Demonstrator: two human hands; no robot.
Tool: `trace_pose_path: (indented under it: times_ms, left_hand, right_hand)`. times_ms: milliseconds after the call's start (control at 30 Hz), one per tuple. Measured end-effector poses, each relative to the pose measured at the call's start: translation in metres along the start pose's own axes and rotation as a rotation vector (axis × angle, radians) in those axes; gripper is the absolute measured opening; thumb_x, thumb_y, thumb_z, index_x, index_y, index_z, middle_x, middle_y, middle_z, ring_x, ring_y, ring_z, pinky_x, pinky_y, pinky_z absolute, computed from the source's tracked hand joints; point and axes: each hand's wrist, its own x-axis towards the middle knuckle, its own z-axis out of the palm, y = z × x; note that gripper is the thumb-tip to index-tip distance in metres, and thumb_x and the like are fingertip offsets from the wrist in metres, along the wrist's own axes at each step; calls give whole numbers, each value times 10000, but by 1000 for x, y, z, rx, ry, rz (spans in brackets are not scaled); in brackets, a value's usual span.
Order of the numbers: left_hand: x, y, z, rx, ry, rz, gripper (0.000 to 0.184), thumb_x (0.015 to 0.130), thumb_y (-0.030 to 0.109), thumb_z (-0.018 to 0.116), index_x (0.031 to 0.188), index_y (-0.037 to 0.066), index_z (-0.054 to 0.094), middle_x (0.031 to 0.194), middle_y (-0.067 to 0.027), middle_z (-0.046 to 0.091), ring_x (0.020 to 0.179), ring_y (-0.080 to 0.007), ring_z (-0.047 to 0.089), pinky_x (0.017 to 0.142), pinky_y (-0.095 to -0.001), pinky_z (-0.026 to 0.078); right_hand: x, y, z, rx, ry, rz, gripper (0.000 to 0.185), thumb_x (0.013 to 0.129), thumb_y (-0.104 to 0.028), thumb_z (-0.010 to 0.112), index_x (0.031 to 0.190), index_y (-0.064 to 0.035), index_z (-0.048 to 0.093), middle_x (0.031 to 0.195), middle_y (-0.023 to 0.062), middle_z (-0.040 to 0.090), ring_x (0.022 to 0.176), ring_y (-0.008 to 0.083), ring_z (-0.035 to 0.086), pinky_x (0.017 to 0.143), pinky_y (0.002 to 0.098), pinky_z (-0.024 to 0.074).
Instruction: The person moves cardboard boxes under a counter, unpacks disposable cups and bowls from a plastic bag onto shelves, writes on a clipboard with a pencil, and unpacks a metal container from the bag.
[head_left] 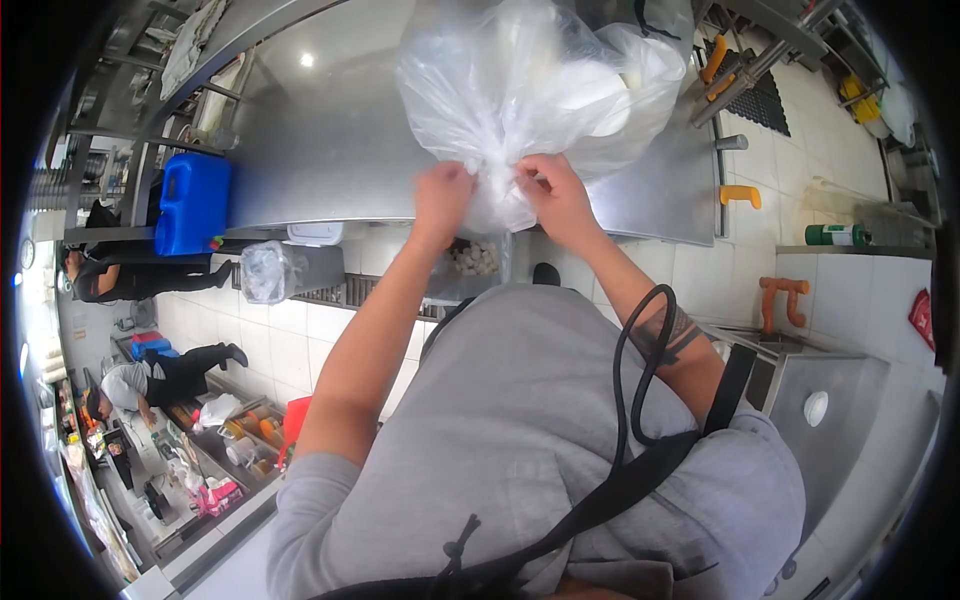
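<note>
A clear plastic bag (470,80) with pale, round white items inside rests on the steel table (320,130). Its mouth is gathered into a bunched neck near the table's front edge. My left hand (445,200), slightly blurred, is closed on the left side of the neck. On the other side, my right hand (556,200) pinches the gathered plastic between thumb and fingers. The contents are only partly visible through the film.
A blue jerrycan (192,204) stands at the table's left end. Below the front edge are a plastic-lined bin (272,272) and a container of whitish pieces (474,258). Two people (130,275) (150,380) are at the left. A steel sink (835,420) lies right.
</note>
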Motion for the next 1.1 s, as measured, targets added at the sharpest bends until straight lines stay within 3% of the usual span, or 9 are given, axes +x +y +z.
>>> trace_pose_path:
  times_ms: [67,167,267,333,400,500,633,1000,1100]
  left_hand:
    - [-3,-8,3,-468,-279,-547,265,989,221,604,1057,-20,689,939,-76,709,835,-144,662,738,-319,525]
    - [-6,-5,8,260,-103,-84,301,1004,282,604,1106,6,663,997,-65,688,875,-165,657,805,-330,521]
    - [2,22,0,-541,38,-120,368,977,329,643,1152,5,633,997,-81,682,888,-211,662,856,-348,498]
    - [1,45,1,-463,33,-5,497,936,391,681,1160,-41,580,1043,-124,677,953,-291,664,887,-373,508]
    - [-2,57,10,279,210,510,426,915,342,690,1086,-41,613,946,-165,694,831,-337,655,819,-414,511]
    - [10,69,5,304,-45,163,313,895,289,681,930,-21,657,812,-213,667,733,-373,634,729,-436,509]
    - [21,54,-14,270,-34,214,264,880,236,650,806,-17,656,728,-250,616,683,-407,600,676,-469,494]
    - [71,34,-179,585,636,-38,342,877,294,610,1021,16,749,1046,-240,734,1016,-439,683,901,-474,528]
    - [30,85,-125,408,786,714,284,884,62,677,1167,49,687,1104,-113,687,1085,-318,645,973,-404,491]
  right_hand:
    - [-2,8,2,280,-44,218,117,958,-52,661,1075,-42,662,1006,61,651,934,180,627,797,301,524]
    - [-7,14,1,369,-53,246,136,958,-37,653,1094,-30,647,1027,67,651,919,172,640,787,286,533]
    - [-16,-3,-6,53,-58,1,210,930,-59,677,1135,-34,638,1049,94,661,917,215,658,786,310,541]
    - [-13,-19,-9,-75,-91,-69,255,912,-84,693,1157,-40,637,1058,112,669,914,250,668,786,335,545]
    - [-10,-31,-8,-23,-44,-82,299,908,-72,684,1202,-54,632,1051,123,668,877,257,663,774,350,550]
    - [-8,-60,-26,-23,-63,126,308,913,-72,693,1213,-60,629,994,107,680,861,244,674,774,361,554]
    - [-1,-42,-54,-430,-85,-26,265,911,-116,678,1168,-56,648,955,136,693,843,316,677,762,412,542]
    - [-32,-67,-118,-814,-243,69,150,838,-67,667,984,-68,699,1117,136,679,1106,328,608,902,460,498]
    - [-32,-85,-105,-733,-56,-347,180,793,-11,680,965,-66,686,1117,116,651,1157,303,565,1001,468,456]
